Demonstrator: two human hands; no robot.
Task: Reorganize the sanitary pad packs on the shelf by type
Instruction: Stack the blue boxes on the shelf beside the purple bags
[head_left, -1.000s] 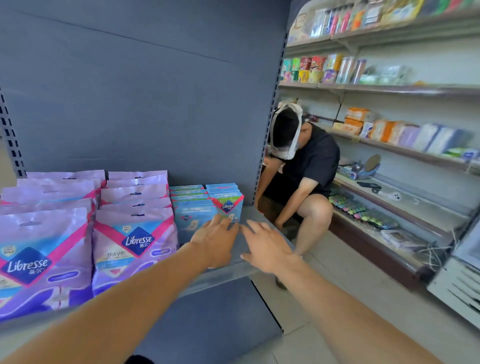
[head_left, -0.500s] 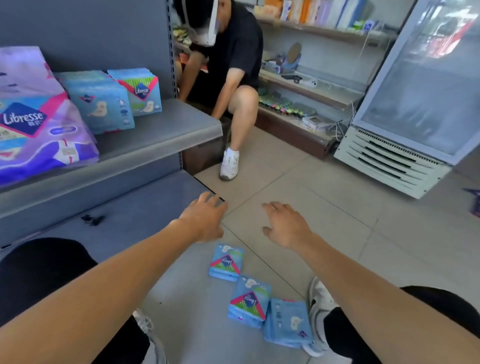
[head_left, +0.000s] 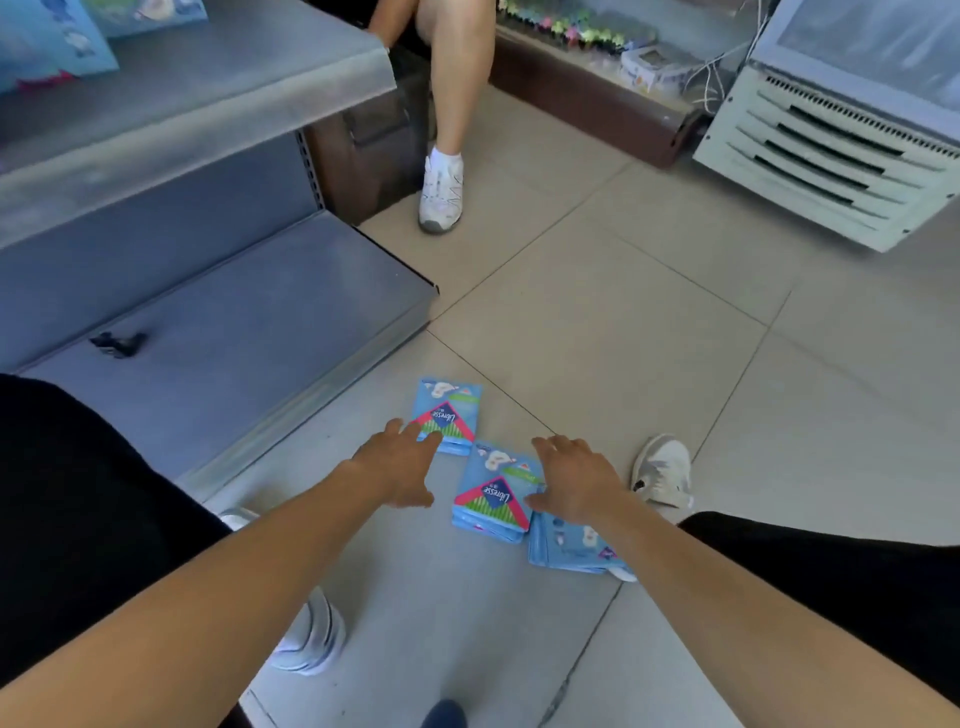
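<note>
Three small blue Libresse pad packs lie on the tiled floor. The far pack (head_left: 448, 415) has a red and green triangle. A middle pack (head_left: 493, 493) shows the same pattern. The near pack (head_left: 569, 548) is plain blue and partly under my right wrist. My left hand (head_left: 397, 470) hovers with straight fingers, its fingertips at the near corner of the far pack. My right hand (head_left: 574, 486) spreads open over the right edge of the middle pack. More blue packs (head_left: 49, 44) stand on the grey shelf (head_left: 197, 104) at the upper left.
The bottom shelf (head_left: 234, 353) carries a small black clip (head_left: 117, 343). Another person's leg and white shoe (head_left: 440, 189) stand by the shelf end. A white cooler (head_left: 831, 150) is at the right. My own shoes (head_left: 665, 470) flank the packs.
My view dropped from the shelf to the floor. Both hands came down from the shelf edge and now reach the packs lying on the tiles.
</note>
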